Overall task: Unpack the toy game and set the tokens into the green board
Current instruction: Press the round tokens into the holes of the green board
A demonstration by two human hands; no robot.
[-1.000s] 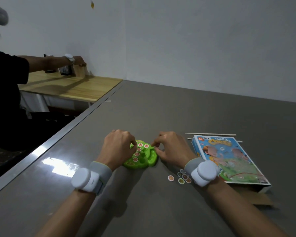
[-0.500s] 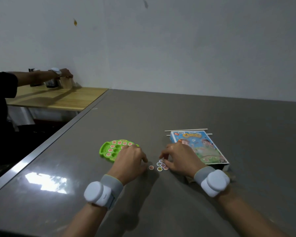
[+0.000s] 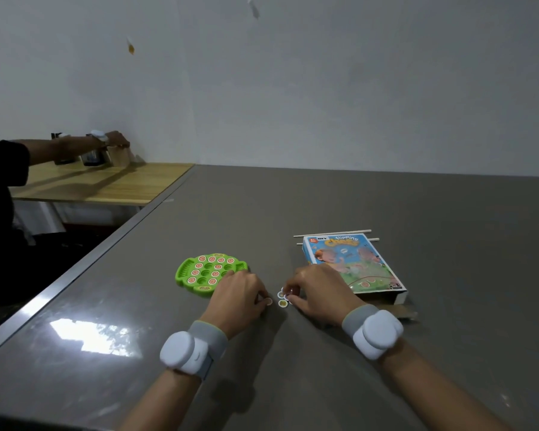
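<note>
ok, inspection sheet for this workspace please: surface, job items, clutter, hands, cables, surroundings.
surface: grey table, glare patch near left edge.
job's things: green board partly filled, some holes empty; loose tokens between the hands; game box lying flat, end flap open.
clutter: two thin sticks behind the box.
hands: left hand and right hand curled over the loose tokens, grip unclear.
cables: nothing seen.
surroundings: white wall; wooden table to the left, another person working there.
</note>
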